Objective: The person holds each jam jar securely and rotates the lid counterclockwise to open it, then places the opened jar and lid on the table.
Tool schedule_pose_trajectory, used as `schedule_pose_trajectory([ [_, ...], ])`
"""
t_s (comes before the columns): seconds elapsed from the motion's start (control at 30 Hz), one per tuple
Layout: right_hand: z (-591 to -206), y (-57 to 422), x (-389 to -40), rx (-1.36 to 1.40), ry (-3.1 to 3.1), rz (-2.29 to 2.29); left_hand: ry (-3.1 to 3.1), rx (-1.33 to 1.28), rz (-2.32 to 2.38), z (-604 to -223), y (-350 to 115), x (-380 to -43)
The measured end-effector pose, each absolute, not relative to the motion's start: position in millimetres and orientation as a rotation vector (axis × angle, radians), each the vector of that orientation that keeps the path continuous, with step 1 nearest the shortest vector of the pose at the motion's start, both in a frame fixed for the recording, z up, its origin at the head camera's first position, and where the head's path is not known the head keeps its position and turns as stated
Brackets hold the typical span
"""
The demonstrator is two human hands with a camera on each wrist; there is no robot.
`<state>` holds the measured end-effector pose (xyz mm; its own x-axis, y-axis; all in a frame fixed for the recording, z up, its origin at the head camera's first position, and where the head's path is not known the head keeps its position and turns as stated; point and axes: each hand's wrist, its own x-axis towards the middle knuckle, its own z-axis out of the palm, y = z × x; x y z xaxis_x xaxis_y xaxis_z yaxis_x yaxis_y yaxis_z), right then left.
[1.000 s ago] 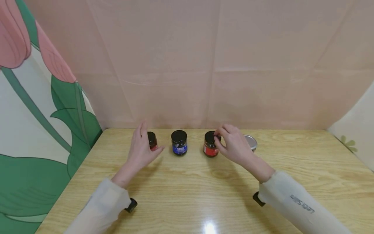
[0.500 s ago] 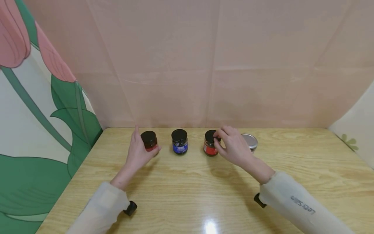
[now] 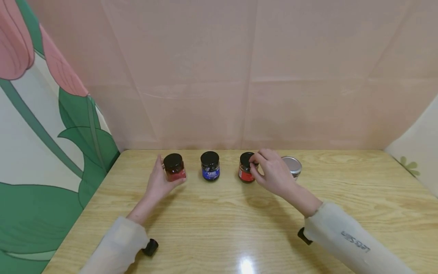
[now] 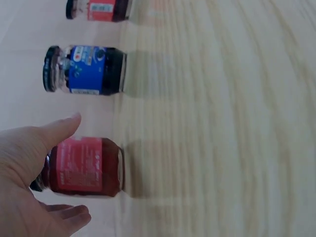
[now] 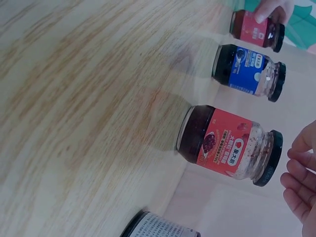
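My left hand (image 3: 161,179) is spread around a dark jar with a pinkish-red label (image 3: 176,174) at the left of the row. In the left wrist view, gaps show between this jar (image 4: 86,168) and both the thumb (image 4: 61,131) and the fingertips (image 4: 74,217). My right hand (image 3: 273,171) has loosely bent fingers beside the lid of a jar with a red label (image 3: 245,174). The right wrist view shows these fingers (image 5: 298,182) just apart from that jar's black lid (image 5: 270,159). Between the hands stands a blue-labelled jar (image 3: 210,173), upright and untouched.
Behind my right hand, a container with a silver lid (image 3: 292,164) stands partly hidden. The jars line the back of the wood-grain table (image 3: 212,220), close to a pink cloth backdrop (image 3: 205,95). A tulip-patterned cloth (image 3: 37,152) hangs at the left.
My left hand has moved left and lower around the pinkish-red jar, uncovering more of its lid and label. The right hand has stayed nearly still beside the red-labelled jar.
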<state>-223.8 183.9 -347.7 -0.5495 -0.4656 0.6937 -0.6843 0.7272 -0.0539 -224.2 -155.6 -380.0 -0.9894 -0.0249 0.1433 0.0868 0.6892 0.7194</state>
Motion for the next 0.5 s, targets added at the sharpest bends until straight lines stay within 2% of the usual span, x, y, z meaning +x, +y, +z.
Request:
schedule_pose_trajectory([
  [0.5,-350,185,-223,0.880,-2.246,0.413,-2.794,-0.180,-1.194,-394,-173,-234],
])
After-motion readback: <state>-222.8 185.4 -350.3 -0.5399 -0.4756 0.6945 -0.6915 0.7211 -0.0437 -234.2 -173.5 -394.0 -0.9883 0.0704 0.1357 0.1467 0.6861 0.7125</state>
